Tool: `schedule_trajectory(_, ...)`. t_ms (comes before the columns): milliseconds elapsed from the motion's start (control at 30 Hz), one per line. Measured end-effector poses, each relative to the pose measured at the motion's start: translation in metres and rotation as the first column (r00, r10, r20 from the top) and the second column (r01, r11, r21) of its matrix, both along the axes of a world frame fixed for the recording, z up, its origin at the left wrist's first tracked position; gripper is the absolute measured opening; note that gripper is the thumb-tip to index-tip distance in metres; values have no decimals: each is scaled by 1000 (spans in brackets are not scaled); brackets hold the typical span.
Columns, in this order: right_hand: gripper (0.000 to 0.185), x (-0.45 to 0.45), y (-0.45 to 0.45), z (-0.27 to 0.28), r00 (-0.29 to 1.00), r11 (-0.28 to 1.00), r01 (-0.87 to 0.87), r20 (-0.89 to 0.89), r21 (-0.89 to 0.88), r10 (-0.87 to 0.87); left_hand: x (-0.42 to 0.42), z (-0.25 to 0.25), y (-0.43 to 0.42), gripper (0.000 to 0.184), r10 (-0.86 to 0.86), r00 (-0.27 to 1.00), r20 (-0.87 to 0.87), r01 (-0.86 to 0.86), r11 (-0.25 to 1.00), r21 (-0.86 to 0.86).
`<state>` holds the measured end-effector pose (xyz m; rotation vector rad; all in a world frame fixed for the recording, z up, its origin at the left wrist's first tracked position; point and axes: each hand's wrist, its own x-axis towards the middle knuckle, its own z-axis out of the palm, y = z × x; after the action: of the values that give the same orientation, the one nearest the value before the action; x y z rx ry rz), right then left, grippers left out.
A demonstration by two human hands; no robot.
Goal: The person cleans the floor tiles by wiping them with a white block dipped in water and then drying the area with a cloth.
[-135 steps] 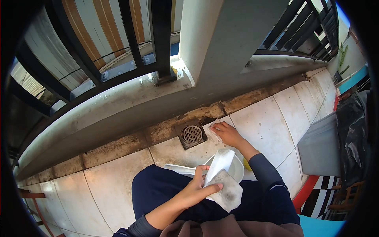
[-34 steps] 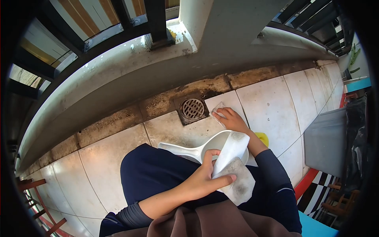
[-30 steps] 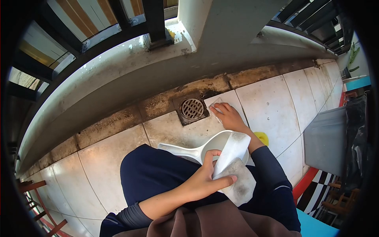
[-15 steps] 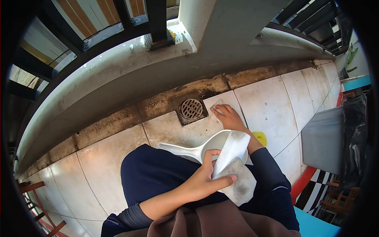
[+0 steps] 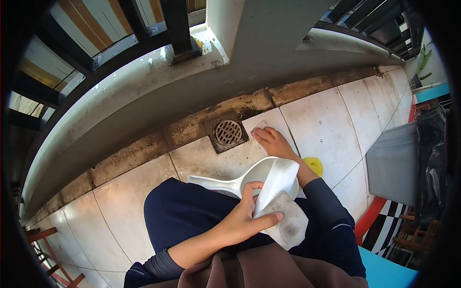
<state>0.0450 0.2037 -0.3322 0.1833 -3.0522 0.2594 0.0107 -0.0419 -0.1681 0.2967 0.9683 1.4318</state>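
My left hand [image 5: 240, 216] grips two white melamine sponges [image 5: 282, 218], one long and one wider, both smudged grey on their faces. They are held over a white plastic dipper [image 5: 259, 173], which rests beside my knee with its handle pointing left. On the floor tile just right of a round drain grate [image 5: 227, 133], my right hand [image 5: 274, 143] presses down a small whitish sponge piece [image 5: 259, 127]. Most of that piece is hidden under the fingers. Near my right wrist lies a yellow object [image 5: 313, 165], partly covered by the forearm.
A brown-stained border [image 5: 201, 125] runs along the foot of the grey wall [image 5: 269, 57]. Black railings [image 5: 177, 29] stand above it. On the right are a grey bin [image 5: 394, 158] with a black plastic bag [image 5: 430, 153] and a checkered mat [image 5: 389, 225].
The view has shifted slightly, so the scene sits a little further left. My right hand stays beside the drain and my left hand keeps its hold on the sponges.
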Motion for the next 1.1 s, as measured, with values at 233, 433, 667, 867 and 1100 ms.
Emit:
schedule_trajectory(233, 49, -16, 30, -8, 987, 982, 158, -44, 99, -155, -2, -1, -1, 68, -9, 1000, 21, 10, 999, -37)
schedule_trajectory(433, 50, -24, 27, -13, 978, 980, 194, -66, -36, -196, -4, 3, 1, 67, 20, 999, 38, -20, 1000, -11)
schedule_trajectory(667, 59, -27, 11, -9, 1000, 999, 24, -1, -33, -24, -4, 1, 1, 68, 13, 999, 35, -12, 999, -39)
schedule_trajectory(867, 58, -24, 15, -8, 988, 988, 132, -88, 76, -125, -5, 3, -1, 68, 22, 999, 40, -21, 1000, -24)
schedule_trajectory(1100, 51, -25, 17, -18, 932, 938, 336, -176, 86, -317, -5, 1, -5, 66, 35, 998, 53, -35, 999, -5)
